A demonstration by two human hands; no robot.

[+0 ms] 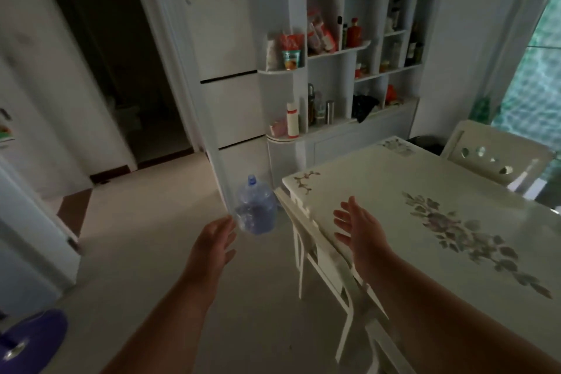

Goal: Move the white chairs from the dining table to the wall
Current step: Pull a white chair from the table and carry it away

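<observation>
Slatted white chair [321,255] under glossy floral table [394,191]; hands empty.

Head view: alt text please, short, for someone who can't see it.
Both bare hands, left hand and right hand, reach forward open and empty toward a white chair tucked at the floral dining table. A blue water jug stands on the floor beyond.

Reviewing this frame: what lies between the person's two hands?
In the head view, between the left hand and right hand stands the white chair tucked at the dining table, with bare floor beside it.
</observation>
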